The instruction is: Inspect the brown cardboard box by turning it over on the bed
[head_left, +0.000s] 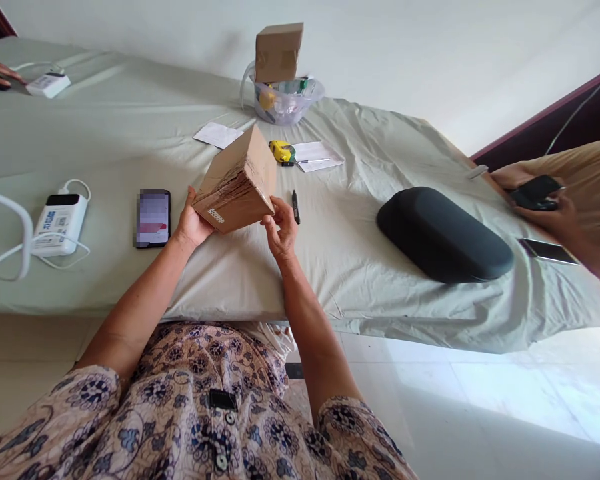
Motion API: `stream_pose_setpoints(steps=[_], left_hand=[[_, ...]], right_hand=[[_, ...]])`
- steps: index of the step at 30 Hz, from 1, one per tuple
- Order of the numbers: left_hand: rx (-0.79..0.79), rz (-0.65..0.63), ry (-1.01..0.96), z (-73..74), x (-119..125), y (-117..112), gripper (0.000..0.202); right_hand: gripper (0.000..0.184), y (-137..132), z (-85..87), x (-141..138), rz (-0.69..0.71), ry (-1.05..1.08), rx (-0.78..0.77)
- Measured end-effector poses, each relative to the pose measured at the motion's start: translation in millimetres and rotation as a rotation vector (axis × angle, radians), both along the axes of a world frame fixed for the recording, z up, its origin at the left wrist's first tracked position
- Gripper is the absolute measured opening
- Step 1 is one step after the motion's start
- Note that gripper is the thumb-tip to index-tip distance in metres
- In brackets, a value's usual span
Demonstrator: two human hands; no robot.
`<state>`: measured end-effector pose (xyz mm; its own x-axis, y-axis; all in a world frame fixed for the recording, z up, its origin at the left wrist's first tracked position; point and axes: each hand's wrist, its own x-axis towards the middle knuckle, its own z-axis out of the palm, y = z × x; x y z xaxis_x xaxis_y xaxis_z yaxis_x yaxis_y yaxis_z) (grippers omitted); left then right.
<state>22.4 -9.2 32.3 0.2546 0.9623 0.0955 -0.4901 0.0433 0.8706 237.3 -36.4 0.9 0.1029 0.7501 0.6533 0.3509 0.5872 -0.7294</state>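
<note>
Between my two hands a brown cardboard box is held tilted above the table, one corner edge towards me. Its near faces look scuffed and creased, with a small black-and-white patterned label low on one side. My left hand grips the box's lower left side, fingers partly hidden beneath it. At the lower right corner, the thumb and fingers of my right hand close on the cardboard. A black marker lies just right of that hand. Left of the box rests a phone with its screen lit.
Behind the box are a yellow tape measure, papers with a pen, and a plastic basket carrying another box. A black case lies right, a power bank left. Other people's hands show at both sides.
</note>
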Motion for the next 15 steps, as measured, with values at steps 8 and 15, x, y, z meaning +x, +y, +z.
stream_pose_setpoints(steps=[8, 15], left_hand=[[-0.144, -0.029, -0.211, 5.4, 6, -12, 0.071], [-0.226, 0.028, -0.187, -7.0, -4, -1, 0.052]], right_hand=[[0.052, -2, 0.7, -5, -0.013, -0.012, 0.043], [0.061, 0, 0.6, -2, 0.079, 0.04, 0.015]])
